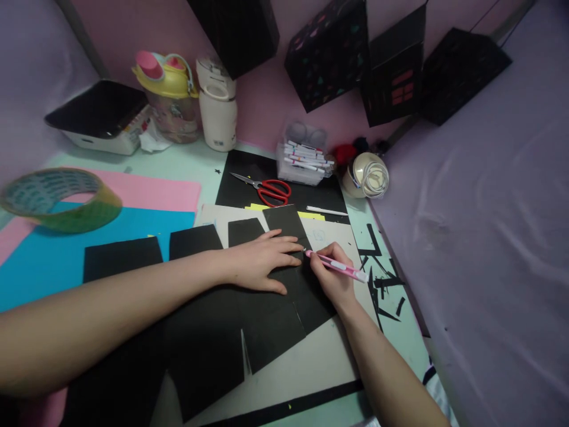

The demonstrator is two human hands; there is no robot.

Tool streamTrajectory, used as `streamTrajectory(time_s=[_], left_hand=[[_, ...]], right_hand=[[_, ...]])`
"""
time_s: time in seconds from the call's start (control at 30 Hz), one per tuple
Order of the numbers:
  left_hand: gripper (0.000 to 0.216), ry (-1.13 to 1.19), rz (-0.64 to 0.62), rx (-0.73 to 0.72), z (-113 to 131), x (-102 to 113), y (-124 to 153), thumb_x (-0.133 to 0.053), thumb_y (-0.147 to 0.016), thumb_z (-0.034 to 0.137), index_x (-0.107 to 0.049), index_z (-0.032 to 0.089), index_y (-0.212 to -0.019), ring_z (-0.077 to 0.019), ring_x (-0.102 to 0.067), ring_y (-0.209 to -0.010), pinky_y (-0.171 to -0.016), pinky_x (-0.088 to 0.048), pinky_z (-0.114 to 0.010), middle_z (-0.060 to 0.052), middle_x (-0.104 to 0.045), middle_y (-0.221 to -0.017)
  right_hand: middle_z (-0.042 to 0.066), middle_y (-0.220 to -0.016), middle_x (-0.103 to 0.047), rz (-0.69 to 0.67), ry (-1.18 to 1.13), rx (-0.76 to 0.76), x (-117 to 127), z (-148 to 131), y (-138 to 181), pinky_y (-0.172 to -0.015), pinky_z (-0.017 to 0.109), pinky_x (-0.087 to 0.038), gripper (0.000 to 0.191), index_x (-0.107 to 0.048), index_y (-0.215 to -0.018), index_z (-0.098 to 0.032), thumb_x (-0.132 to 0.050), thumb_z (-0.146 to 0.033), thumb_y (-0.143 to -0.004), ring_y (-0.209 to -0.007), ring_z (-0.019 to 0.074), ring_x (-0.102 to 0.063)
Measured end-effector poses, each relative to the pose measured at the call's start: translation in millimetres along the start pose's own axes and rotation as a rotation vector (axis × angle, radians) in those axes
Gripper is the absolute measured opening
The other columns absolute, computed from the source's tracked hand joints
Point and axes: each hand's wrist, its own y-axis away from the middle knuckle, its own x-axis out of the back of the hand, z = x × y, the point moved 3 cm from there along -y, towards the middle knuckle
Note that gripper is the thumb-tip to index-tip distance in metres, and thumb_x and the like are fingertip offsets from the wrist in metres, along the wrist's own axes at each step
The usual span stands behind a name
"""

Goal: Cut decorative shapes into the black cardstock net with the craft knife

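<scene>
My left hand [264, 261] lies flat with fingers spread on a sheet of black paper [204, 338] that has flaps cut along its edges. In my right hand [335, 276] is a pink craft knife [338, 264], held like a pen. Its tip meets the black paper just beyond my left fingertips, at the base of the far right flap. Under the paper is a pale grey board [311, 367]. A thin slit shows in the black sheet below my left hand.
Red-handled scissors [274, 193], a white pen [326, 210] and a box of markers [304, 163] lie beyond the board. Black paper scraps [384, 281] litter the right side. A tape roll [62, 198] rests on blue paper [128, 228] at left. Black paper lanterns [329, 56] hang above.
</scene>
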Motion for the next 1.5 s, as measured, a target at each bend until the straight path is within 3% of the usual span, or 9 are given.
streamTrajectory(time_s=[0.2,0.37,0.5,0.67,0.83,1.1,1.3,1.43,1.5], left_hand=[[0.062,-0.003,0.064,-0.013,-0.7,1.6,-0.2,-0.068,-0.082,0.051,-0.055,0.017,-0.132,-0.0324,-0.034,-0.138,-0.117,-0.019,-0.052,-0.016,-0.047,-0.141],[0.070,-0.019,0.104,0.008,-0.4,1.7,-0.2,-0.068,-0.080,0.054,-0.054,0.009,-0.132,-0.0327,-0.037,-0.132,-0.112,-0.032,-0.044,-0.019,-0.047,-0.136],[0.068,-0.083,0.106,0.040,1.2,2.2,-0.8,-0.065,-0.081,0.053,-0.053,0.011,-0.133,-0.0332,-0.038,-0.128,-0.106,-0.037,-0.043,-0.018,-0.047,-0.132],[0.048,-0.215,0.072,0.039,0.6,5.8,-6.5,-0.050,-0.090,0.035,-0.053,0.017,-0.134,-0.0300,-0.045,-0.117,-0.098,-0.039,-0.044,-0.013,-0.052,-0.128],[0.048,-0.253,0.068,0.068,-3.8,5.3,-10.9,-0.041,-0.093,0.025,-0.048,0.022,-0.139,-0.0281,-0.044,-0.115,-0.095,-0.037,-0.043,-0.010,-0.053,-0.127],[0.046,-0.365,0.071,0.064,-0.5,0.0,-14.7,-0.044,-0.092,0.027,-0.050,0.022,-0.138,-0.0278,-0.045,-0.109,-0.088,-0.035,-0.041,-0.009,-0.057,-0.121],[0.034,-0.269,-0.022,0.036,-6.5,19.2,-28.9,-0.044,-0.094,0.028,-0.061,0.026,-0.123,-0.0246,-0.049,-0.104,-0.083,-0.034,-0.038,-0.006,-0.060,-0.115],[0.028,-0.106,0.048,0.179,-15.4,33.2,-52.6,-0.051,-0.086,0.019,-0.063,0.023,-0.111,-0.0234,-0.048,-0.108,-0.088,-0.035,-0.035,-0.005,-0.059,-0.113],[0.022,-0.043,0.040,0.317,-23.2,32.2,-64.3,-0.061,-0.081,0.026,-0.062,0.019,-0.102,-0.0245,-0.048,-0.106,-0.086,-0.037,-0.033,-0.007,-0.057,-0.110]], right_hand=[[-0.003,-0.059,-0.054,-0.001,-0.015,-0.003,0.3,-0.9,-1.4,-0.056,0.028,-0.039,0.024,-0.048,-0.064,-0.023,-0.064,-0.033,-0.080,-0.055,0.0141,-0.050],[-0.003,-0.059,-0.055,-0.002,0.011,0.002,-0.1,-1.7,-0.5,-0.054,0.026,-0.039,0.025,-0.049,-0.065,-0.022,-0.064,-0.035,-0.080,-0.055,0.0135,-0.050],[-0.004,-0.058,-0.055,0.008,0.029,0.050,-1.1,-2.7,0.3,-0.053,0.025,-0.038,0.024,-0.049,-0.065,-0.021,-0.064,-0.032,-0.081,-0.054,0.0123,-0.050],[-0.004,-0.058,-0.054,0.018,0.066,0.118,-3.0,-2.7,1.2,-0.053,0.024,-0.039,0.023,-0.047,-0.066,-0.022,-0.064,-0.029,-0.081,-0.052,0.0115,-0.050],[-0.005,-0.058,-0.054,0.035,0.106,0.110,-4.1,-4.4,2.1,-0.050,0.023,-0.038,0.022,-0.048,-0.067,-0.022,-0.064,-0.028,-0.079,-0.049,0.0108,-0.049],[-0.004,-0.058,-0.054,0.041,0.131,0.124,-3.4,-5.4,2.0,-0.051,0.024,-0.039,0.021,-0.047,-0.067,-0.022,-0.063,-0.029,-0.080,-0.050,0.0117,-0.051],[-0.004,-0.057,-0.053,0.031,0.114,0.109,-3.2,-2.5,1.6,-0.050,0.024,-0.038,0.022,-0.047,-0.066,-0.022,-0.063,-0.029,-0.079,-0.050,0.0117,-0.048],[-0.005,-0.058,-0.054,0.003,0.081,0.083,-4.2,0.6,1.1,-0.051,0.024,-0.037,0.022,-0.047,-0.068,-0.022,-0.063,-0.029,-0.079,-0.050,0.0114,-0.048],[-0.005,-0.058,-0.053,0.000,0.068,0.071,-4.4,1.1,0.9,-0.050,0.024,-0.037,0.022,-0.047,-0.068,-0.022,-0.064,-0.030,-0.079,-0.049,0.0111,-0.047]])
